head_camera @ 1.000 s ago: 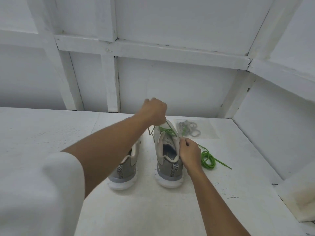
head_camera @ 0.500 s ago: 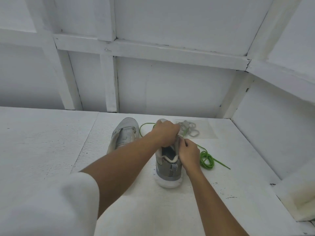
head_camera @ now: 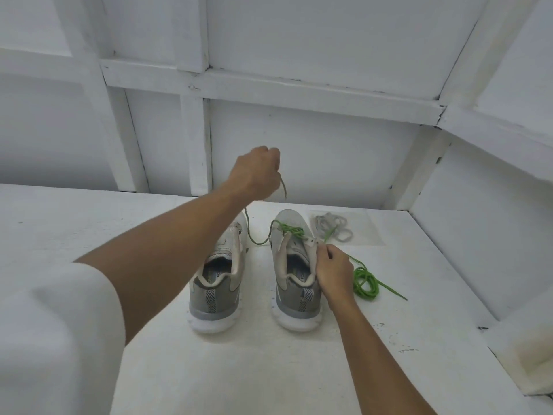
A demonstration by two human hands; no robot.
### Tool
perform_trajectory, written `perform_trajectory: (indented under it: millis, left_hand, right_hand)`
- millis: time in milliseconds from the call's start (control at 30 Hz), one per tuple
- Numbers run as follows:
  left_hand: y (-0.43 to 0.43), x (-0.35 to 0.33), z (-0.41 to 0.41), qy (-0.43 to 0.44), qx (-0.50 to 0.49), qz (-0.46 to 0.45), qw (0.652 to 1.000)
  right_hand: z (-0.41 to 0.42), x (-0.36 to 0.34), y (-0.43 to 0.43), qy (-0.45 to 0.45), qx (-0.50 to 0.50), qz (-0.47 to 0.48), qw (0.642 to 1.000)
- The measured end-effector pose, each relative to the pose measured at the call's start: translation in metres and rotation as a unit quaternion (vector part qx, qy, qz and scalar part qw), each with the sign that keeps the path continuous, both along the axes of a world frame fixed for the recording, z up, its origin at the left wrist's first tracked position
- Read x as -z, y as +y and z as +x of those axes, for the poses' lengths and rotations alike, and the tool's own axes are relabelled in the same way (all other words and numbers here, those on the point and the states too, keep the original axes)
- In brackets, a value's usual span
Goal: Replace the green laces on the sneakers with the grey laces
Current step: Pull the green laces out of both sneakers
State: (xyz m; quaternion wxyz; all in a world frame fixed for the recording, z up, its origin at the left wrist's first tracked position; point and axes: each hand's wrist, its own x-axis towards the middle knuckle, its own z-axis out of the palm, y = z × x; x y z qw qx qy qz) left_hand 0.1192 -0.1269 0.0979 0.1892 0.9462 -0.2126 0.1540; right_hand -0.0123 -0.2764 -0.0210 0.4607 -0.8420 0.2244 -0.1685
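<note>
Landmark: right sneaker (head_camera: pixel 294 271), heel toward you, on the white painted table (head_camera: pixel 269 369).

Far left of it: your white sleeve (head_camera: pixel 54 339), soft cloth.

Above and left of it: your left hand (head_camera: pixel 257 172), raised, fingers curled into a fist round a thin, round green lace (head_camera: pixel 291 230). The cord hangs slack from the fist, dips, then rises into a tangle at the sneaker's front eyelets.

Just left of it, parallel, not touching: left sneaker (head_camera: pixel 218 280). Grey mesh upper, cream padded collar, chunky white foam sole, striped heel tab.

Against its right side: your right hand (head_camera: pixel 335 274), thumb and forefinger pinching the cream eyelet flap, other fingers curled in.

Beyond and right of it: flat clear plastic bag (head_camera: pixel 371 232) with grey laces (head_camera: pixel 332 227) loosely bundled; in it or on it, cannot tell, nor how many.

Right of it, past your right hand: coil of glossy green cord (head_camera: pixel 365 283), one tail trailing right.

Counts: two sneakers, one bag, green cord in two places.
</note>
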Motion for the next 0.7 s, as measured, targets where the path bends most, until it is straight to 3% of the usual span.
perform_trajectory:
  millis: [200, 300, 400, 467, 533, 700]
  left_hand:
    - [0.01, 0.001, -0.011, 0.041, -0.007, 0.047, 0.998]
    - [0.007, 0.015, -0.028, 0.07, -0.007, 0.154, 0.986]
    - [0.001, 0.031, -0.043, 0.116, 0.024, 0.288, 0.95]
    - [-0.001, 0.039, -0.047, 0.158, 0.039, 0.326, 0.931]
    - [-0.001, 0.04, -0.047, 0.179, 0.042, 0.302, 0.935]
    - [-0.005, 0.041, -0.046, 0.213, 0.074, 0.117, 0.967]
  right_hand:
    - [0.001, 0.001, -0.002, 0.007, 0.004, -0.004, 1.0]
    - [0.001, 0.001, -0.001, 0.008, 0.003, 0.0, 1.0]
    - [0.002, 0.001, -0.002, 0.01, -0.006, 0.004, 1.0]
    - [0.002, 0.0, -0.003, 0.014, -0.014, 0.0, 1.0]
    - [0.002, -0.002, -0.005, 0.014, -0.031, -0.006, 0.999]
    - [0.006, -0.017, -0.009, 0.053, -0.084, -0.033, 0.995]
